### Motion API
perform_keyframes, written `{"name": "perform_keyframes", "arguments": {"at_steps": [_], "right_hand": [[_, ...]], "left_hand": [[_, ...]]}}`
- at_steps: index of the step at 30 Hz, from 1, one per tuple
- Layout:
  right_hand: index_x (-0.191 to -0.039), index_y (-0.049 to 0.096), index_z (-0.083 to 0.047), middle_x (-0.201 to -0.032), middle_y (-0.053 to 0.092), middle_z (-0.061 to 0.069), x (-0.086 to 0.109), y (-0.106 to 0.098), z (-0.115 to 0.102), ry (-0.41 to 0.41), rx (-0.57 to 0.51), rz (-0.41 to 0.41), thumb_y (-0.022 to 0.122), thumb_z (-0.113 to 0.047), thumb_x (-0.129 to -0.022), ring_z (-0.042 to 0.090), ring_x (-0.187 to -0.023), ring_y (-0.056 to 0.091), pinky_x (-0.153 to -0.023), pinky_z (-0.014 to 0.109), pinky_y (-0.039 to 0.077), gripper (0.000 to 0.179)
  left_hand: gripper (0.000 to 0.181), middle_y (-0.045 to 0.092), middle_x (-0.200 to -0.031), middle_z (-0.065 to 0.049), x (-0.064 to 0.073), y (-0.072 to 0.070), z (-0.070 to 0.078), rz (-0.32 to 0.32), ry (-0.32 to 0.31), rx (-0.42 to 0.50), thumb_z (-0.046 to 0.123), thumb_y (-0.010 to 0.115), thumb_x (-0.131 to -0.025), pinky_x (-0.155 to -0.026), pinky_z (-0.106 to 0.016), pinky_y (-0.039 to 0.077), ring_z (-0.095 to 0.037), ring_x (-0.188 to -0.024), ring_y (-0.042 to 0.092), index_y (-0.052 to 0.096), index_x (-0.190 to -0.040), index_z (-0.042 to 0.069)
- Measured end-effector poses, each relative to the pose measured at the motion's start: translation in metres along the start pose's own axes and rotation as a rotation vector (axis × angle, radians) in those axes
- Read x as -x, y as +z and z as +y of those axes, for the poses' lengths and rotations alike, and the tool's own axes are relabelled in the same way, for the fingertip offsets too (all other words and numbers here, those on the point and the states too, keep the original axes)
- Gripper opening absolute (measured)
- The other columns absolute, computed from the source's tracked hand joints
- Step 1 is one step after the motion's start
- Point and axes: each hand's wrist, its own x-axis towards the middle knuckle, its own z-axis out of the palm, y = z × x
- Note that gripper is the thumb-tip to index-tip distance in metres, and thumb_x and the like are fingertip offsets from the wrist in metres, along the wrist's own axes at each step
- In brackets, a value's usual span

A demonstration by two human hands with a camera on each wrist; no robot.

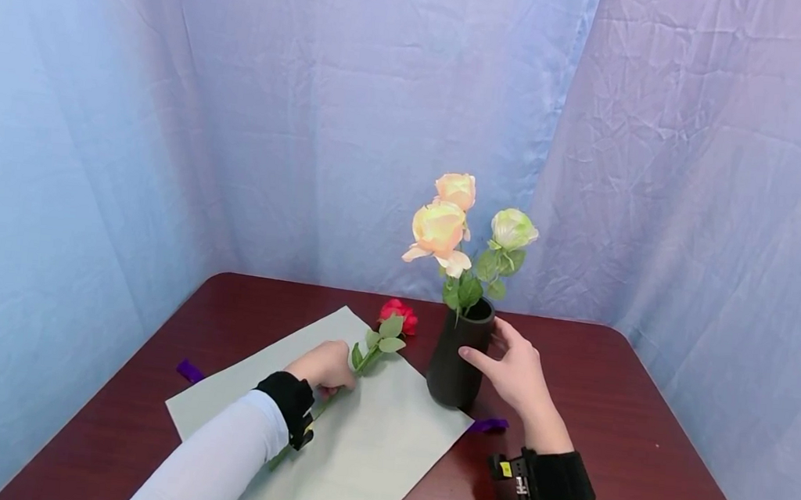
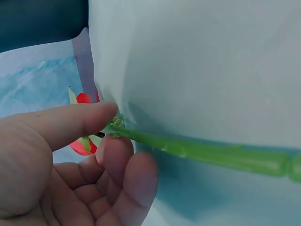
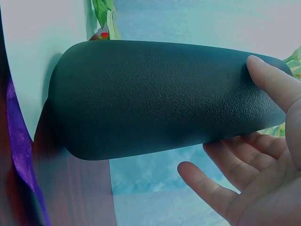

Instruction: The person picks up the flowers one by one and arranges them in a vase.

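Observation:
My left hand pinches the green stem of a red artificial rose between thumb and fingers, low over the pale paper sheet. In the left wrist view the stem runs off to the right, and the red bloom shows partly behind the thumb. A dark, matte vase stands by the paper's right corner, with two peach roses and a greenish-white rose in it. My right hand holds the vase's upper right side, thumb on the near face and fingers around the far side.
The pale sheet of paper lies at an angle on the dark red-brown table. Purple ribbon pokes out at its right corner, and another ribbon end at its left. Blue-lilac curtains hang around the table.

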Motion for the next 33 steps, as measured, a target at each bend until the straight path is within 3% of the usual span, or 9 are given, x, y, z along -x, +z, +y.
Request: {"name": "perform_keyframes", "arguments": {"at_steps": [10,18,24,30,33], "right_hand": [[-0.151,0.047,-0.014,-0.140,0.060,0.014,-0.001,0.000,-0.001,0.004,0.010,0.005,0.083,-0.042,-0.086,0.034,-0.125,0.060,-0.096,0.053,0.051,0.079],[-0.151,0.047,-0.014,-0.141,0.059,0.016,0.000,-0.001,-0.001,0.000,0.007,0.002,0.082,-0.043,-0.087,0.036,-0.126,0.059,-0.096,0.054,0.051,0.079],[-0.151,0.047,-0.014,-0.141,0.059,0.015,0.000,0.000,0.000,0.002,-0.003,0.001,0.082,-0.042,-0.086,0.035,-0.126,0.059,-0.097,0.053,0.051,0.079],[-0.151,0.047,-0.014,-0.141,0.059,0.016,0.000,0.000,0.000,0.001,0.005,0.001,0.082,-0.043,-0.086,0.035,-0.126,0.059,-0.097,0.054,0.051,0.079],[-0.151,0.047,-0.014,-0.141,0.059,0.015,-0.001,0.000,0.001,-0.002,0.006,0.001,0.082,-0.043,-0.087,0.035,-0.126,0.059,-0.097,0.054,0.051,0.079]], "left_hand": [[0.040,0.051,-0.046,-0.005,0.002,-0.016,0.002,0.009,0.013,-0.008,0.013,0.071,-0.090,-0.054,-0.032,0.049,-0.020,-0.042,0.054,0.054,-0.053,0.009],[0.047,0.041,-0.047,0.001,-0.002,-0.031,0.006,0.105,0.034,0.059,0.013,0.068,-0.091,-0.057,-0.040,0.058,-0.026,-0.048,0.061,0.041,-0.053,0.016],[0.029,0.052,-0.057,-0.001,-0.009,-0.033,0.010,0.178,0.037,0.043,0.017,0.070,-0.092,-0.054,-0.036,0.056,-0.022,-0.053,0.063,0.057,-0.067,0.011],[0.027,0.047,-0.053,0.001,-0.015,-0.030,0.015,0.173,0.041,0.028,0.020,0.074,-0.093,-0.055,-0.032,0.051,-0.020,-0.050,0.060,0.068,-0.073,0.003],[0.022,0.052,-0.054,0.000,-0.016,-0.028,0.018,0.167,0.052,0.017,0.018,0.074,-0.093,-0.058,-0.032,0.050,-0.019,-0.049,0.059,0.075,-0.078,0.002]]}}
